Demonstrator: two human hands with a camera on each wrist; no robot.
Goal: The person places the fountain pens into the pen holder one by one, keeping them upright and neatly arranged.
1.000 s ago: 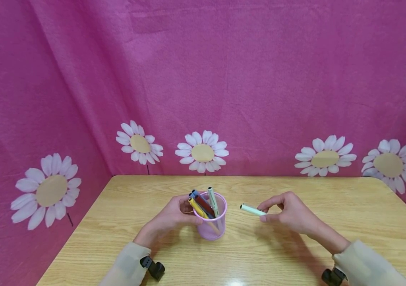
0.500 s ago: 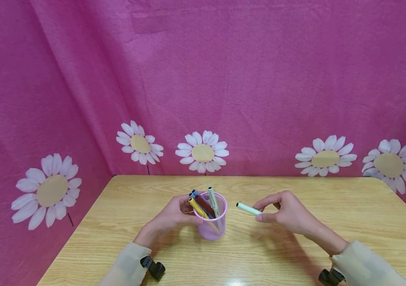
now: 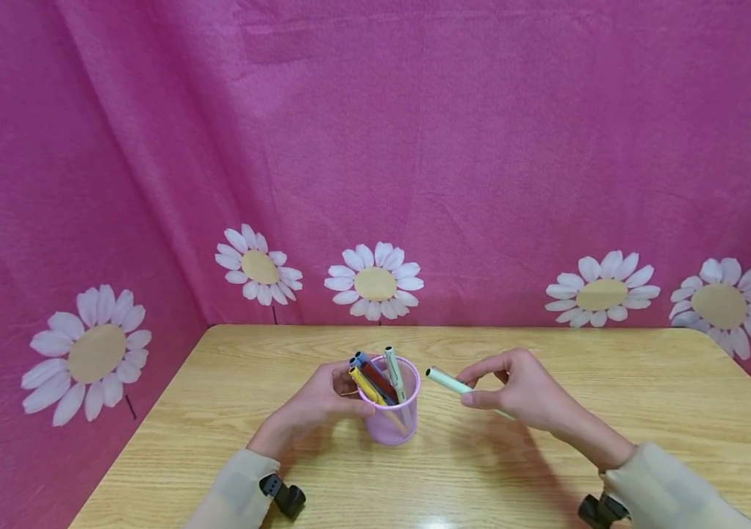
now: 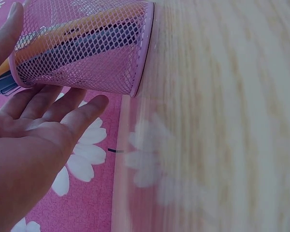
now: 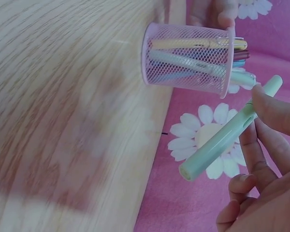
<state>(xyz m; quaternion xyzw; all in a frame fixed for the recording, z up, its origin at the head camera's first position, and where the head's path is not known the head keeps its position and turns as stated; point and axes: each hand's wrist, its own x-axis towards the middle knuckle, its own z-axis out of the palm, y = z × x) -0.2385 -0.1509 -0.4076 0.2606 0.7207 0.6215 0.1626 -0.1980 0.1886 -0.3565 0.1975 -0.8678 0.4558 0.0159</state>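
Observation:
A pink mesh pen holder [image 3: 391, 430] stands upright on the table, with a yellow pen [image 3: 366, 384], a dark red pen [image 3: 381, 378], a pale green pen [image 3: 394, 373] and blue ones leaning inside. My left hand [image 3: 317, 400] holds it from the left, thumb at the near rim and fingers around the far side. Just right of the holder, my right hand [image 3: 534, 393] pinches another pale green pen [image 3: 450, 380] between thumb and fingers. That pen is tilted, its dark-looking end up and towards the holder's rim. In the right wrist view the held pen [image 5: 217, 145] shows most of its length.
The wooden table [image 3: 270, 349] runs back to a pink cloth [image 3: 481, 162] printed with white daisies, which also hangs along the left and right. Small black cameras [image 3: 291, 501] are strapped at both wrists, over light sleeves [image 3: 233, 488].
My right hand has moved left with the pale green pen, bringing it closer to the holder, and the pen has tipped more steeply. The left hand and the holder have stayed in place.

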